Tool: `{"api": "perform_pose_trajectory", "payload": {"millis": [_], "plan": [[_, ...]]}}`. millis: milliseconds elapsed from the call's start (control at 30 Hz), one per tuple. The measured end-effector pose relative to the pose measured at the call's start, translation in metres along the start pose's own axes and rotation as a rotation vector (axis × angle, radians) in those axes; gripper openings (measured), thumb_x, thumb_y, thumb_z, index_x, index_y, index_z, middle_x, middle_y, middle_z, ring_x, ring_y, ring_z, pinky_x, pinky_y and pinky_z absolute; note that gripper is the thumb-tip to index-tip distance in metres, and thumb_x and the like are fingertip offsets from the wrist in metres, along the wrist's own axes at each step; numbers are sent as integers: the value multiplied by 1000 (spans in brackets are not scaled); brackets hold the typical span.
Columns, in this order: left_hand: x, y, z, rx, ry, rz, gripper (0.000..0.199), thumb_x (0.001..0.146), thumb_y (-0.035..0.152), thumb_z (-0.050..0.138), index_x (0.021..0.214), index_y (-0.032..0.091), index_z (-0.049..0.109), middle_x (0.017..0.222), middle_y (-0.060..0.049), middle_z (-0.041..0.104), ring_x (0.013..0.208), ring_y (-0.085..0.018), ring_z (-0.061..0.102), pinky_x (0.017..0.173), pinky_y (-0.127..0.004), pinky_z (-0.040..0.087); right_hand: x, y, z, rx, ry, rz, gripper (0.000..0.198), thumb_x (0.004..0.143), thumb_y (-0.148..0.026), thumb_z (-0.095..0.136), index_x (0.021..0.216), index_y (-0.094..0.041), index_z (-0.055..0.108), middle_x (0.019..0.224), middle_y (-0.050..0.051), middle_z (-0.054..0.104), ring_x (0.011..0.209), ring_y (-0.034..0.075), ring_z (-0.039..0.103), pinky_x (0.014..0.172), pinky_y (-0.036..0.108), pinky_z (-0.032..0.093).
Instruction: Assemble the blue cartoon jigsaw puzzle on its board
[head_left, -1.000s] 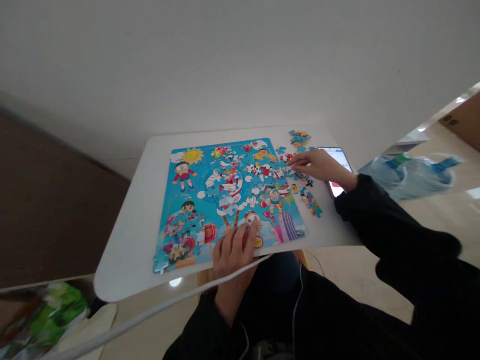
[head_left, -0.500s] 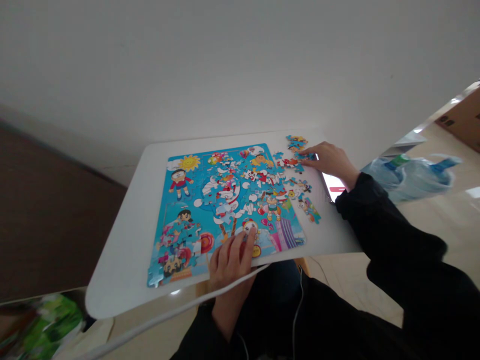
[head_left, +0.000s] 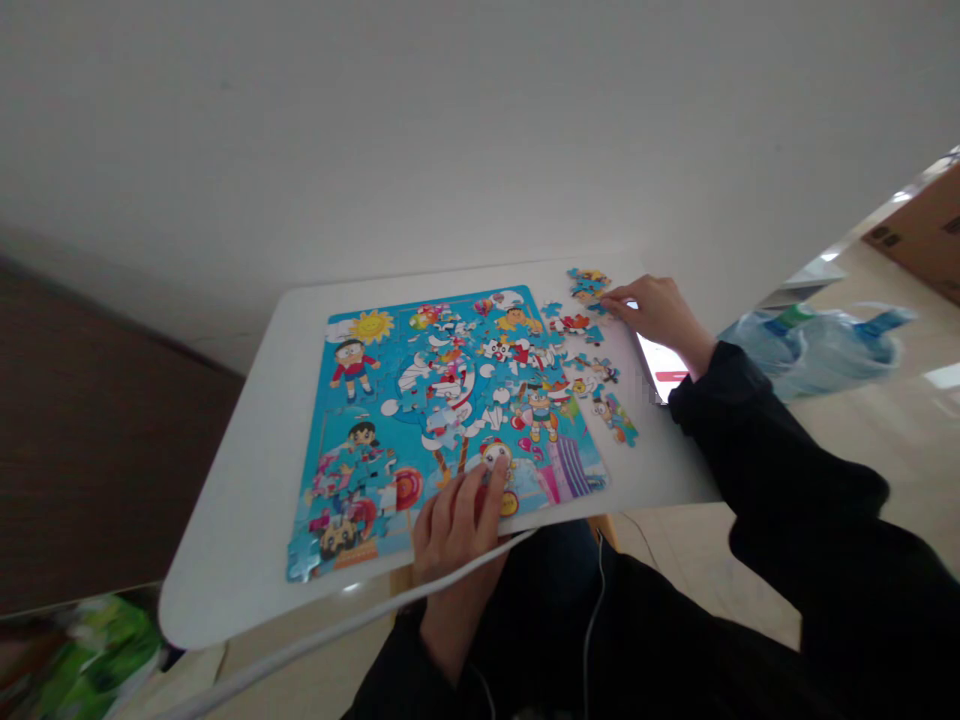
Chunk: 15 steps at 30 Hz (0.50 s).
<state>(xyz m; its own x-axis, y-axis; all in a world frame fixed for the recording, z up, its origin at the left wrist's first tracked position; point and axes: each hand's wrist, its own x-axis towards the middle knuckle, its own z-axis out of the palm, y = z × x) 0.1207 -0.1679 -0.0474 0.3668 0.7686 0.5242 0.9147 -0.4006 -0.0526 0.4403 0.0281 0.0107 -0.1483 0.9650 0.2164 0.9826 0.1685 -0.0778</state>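
Observation:
A blue cartoon jigsaw puzzle board (head_left: 319, 450) lies partly filled on the white table, with several pieces loose on top of it. My left hand (head_left: 461, 520) rests on its near edge, fingers stretched out over the printed picture. To the right of the board, my right hand (head_left: 652, 315) pinches a small jigsaw piece at the upper end of a row of loose pieces; the fingers mostly cover it. Lower in that row lie a red-and-white group of pieces (head_left: 576, 326) and a multicoloured piece (head_left: 619, 420).
A phone with a lit screen (head_left: 663, 366) lies under my right wrist. The white table (head_left: 232, 490) meets a wall at the back. A white cable (head_left: 330, 635) crosses in front of my left wrist. Plastic-wrapped bottles (head_left: 832, 345) stand on the floor at right.
My right hand's fingers have closed from a spread reach over the loose pieces into a pinch. The left hand stays on the board. The view has shifted slightly.

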Motion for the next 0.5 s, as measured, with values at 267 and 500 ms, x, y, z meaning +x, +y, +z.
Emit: {"api": "perform_pose_trajectory", "payload": {"millis": [267,500], "plan": [[0,0,1,-2,16,-2,34,89,26,54,122,21,63,108,-8,69,99,-24,58,85,-37,39,0,-4,-3,247,88,77,35,87,-39,47,104,-23,73,100,8,73,90,25,67,79,36,44],[1,0,0,-1,20,4,34,91,30,51,121,20,64,108,-9,69,98,-24,57,85,-37,39,3,-3,5,51,12,6,38,92,-38,40,108,-24,72,86,8,74,83,25,65,75,36,39]]}}
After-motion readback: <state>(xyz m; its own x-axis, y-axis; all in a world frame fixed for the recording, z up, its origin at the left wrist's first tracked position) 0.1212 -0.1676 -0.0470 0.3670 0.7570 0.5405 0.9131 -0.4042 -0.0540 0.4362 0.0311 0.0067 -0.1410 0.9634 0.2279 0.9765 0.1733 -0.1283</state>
